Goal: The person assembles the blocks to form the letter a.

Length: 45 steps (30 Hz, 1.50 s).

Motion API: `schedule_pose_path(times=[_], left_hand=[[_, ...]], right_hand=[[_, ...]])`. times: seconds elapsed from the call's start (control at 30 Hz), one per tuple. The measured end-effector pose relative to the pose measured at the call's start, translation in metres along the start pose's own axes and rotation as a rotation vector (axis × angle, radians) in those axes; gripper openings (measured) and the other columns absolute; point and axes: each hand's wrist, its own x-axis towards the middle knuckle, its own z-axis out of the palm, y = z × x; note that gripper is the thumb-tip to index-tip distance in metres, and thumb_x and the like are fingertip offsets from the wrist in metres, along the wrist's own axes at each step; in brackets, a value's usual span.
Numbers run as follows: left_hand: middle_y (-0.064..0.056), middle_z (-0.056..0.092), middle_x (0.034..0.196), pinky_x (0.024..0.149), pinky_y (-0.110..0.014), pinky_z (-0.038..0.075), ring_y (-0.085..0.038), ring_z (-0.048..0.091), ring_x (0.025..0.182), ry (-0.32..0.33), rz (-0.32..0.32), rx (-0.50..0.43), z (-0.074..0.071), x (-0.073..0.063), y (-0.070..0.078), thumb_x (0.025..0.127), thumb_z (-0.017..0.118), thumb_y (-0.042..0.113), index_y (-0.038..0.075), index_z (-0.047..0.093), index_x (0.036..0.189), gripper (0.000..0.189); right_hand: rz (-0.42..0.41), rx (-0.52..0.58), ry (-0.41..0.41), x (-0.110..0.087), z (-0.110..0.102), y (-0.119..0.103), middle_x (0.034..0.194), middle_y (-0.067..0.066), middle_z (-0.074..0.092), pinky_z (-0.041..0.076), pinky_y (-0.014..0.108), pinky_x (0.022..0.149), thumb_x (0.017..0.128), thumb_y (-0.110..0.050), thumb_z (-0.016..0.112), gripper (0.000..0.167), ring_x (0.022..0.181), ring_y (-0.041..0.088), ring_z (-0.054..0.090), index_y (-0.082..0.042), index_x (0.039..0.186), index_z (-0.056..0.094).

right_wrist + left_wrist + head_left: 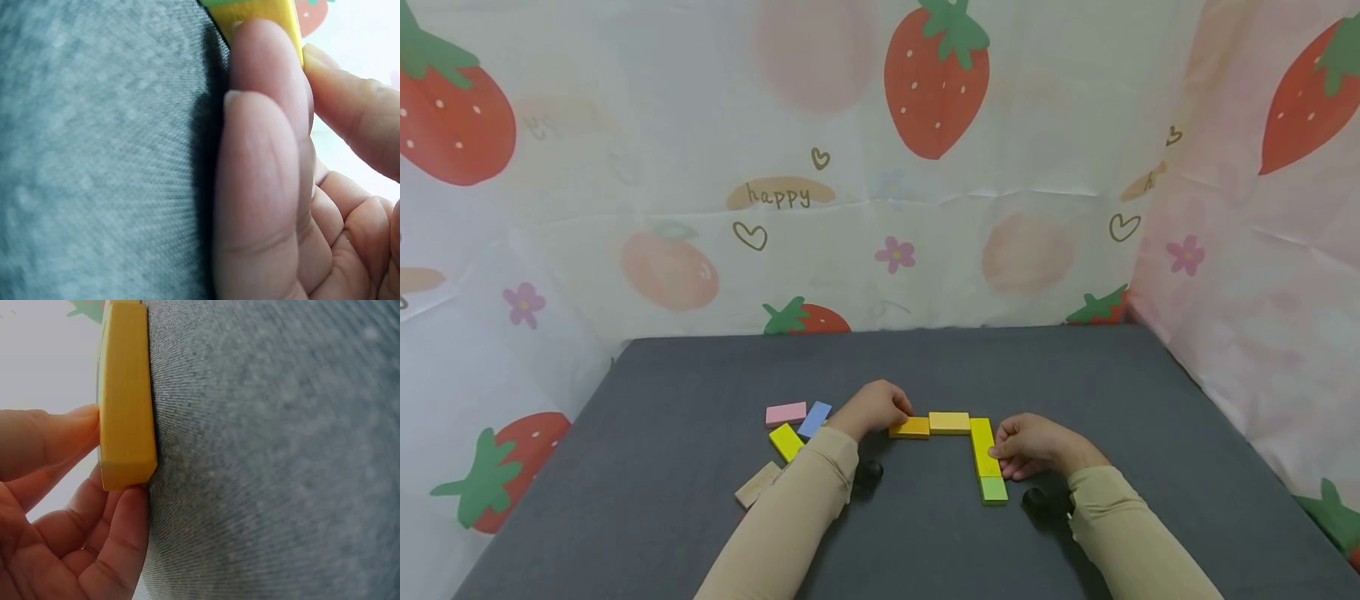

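Note:
My left hand [874,408] holds the near end of an orange block [127,400], thumb against its upper edge and fingers at its end. That block lies flat, joined end on to a pale yellow block [949,423]. From there the line turns a corner toward me along a bright yellow block [984,446], with a light green block [993,490] at its near end. My right hand [1037,446] has its thumb at the yellow block's top edge and its fingertips [259,50] against the side. The hand partly hides this block in the right wrist view.
Left of my left forearm lie loose blocks: pink [786,414], blue [815,419], yellow [786,442] and plain wood [758,485]. A bit of red shows beside the sleeve. A strawberry-print cloth [865,250] hangs behind the dark grey table [715,375].

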Motion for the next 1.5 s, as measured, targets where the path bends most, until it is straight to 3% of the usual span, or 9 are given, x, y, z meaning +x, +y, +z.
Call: schedule_pose_path(times=[0.3, 0.67, 0.97, 1.5], left_hand=[[0.003, 0.063, 0.091, 0.077, -0.033, 0.047, -0.015, 0.055, 0.079, -0.031, 0.039, -0.008, -0.0011, -0.0033, -0.0012, 0.075, 0.075, 0.026, 0.013, 0.069, 0.099, 0.028], [0.004, 0.06, 0.078, 0.064, -0.027, 0.045, -0.014, 0.053, 0.069, 0.0, 0.062, 0.06, 0.0014, -0.0007, -0.0036, 0.074, 0.075, 0.021, 0.016, 0.069, 0.085, 0.014], [0.003, 0.06, 0.079, 0.064, -0.026, 0.044, -0.014, 0.052, 0.069, 0.043, 0.083, 0.086, 0.0015, -0.0024, 0.0011, 0.075, 0.074, 0.02, 0.014, 0.069, 0.086, 0.014], [0.004, 0.061, 0.082, 0.067, -0.028, 0.046, -0.014, 0.054, 0.072, 0.021, 0.058, 0.071, 0.003, -0.002, 0.0023, 0.076, 0.073, 0.018, 0.014, 0.069, 0.089, 0.014]], right_hand=[[0.0, 0.011, -0.018, -0.0003, -0.0015, 0.0006, 0.069, 0.008, 0.061, 0.05, 0.027, 0.054, 0.085, -0.016, 0.064, 0.015, 0.055, 0.014, 0.058, -0.004, 0.08, 0.057], [-0.004, 0.009, -0.021, -0.0013, -0.0013, -0.0001, 0.068, 0.007, 0.061, 0.05, 0.027, 0.054, 0.084, -0.017, 0.065, 0.016, 0.054, 0.014, 0.058, -0.004, 0.081, 0.056], [0.0, -0.002, 0.008, -0.0024, 0.0006, -0.0016, 0.068, 0.008, 0.06, 0.049, 0.027, 0.053, 0.085, -0.016, 0.064, 0.015, 0.053, 0.015, 0.057, -0.004, 0.081, 0.056], [-0.022, -0.016, -0.003, -0.0049, 0.0003, -0.0019, 0.07, 0.009, 0.06, 0.05, 0.029, 0.055, 0.086, -0.015, 0.062, 0.014, 0.056, 0.016, 0.059, -0.004, 0.081, 0.056]])
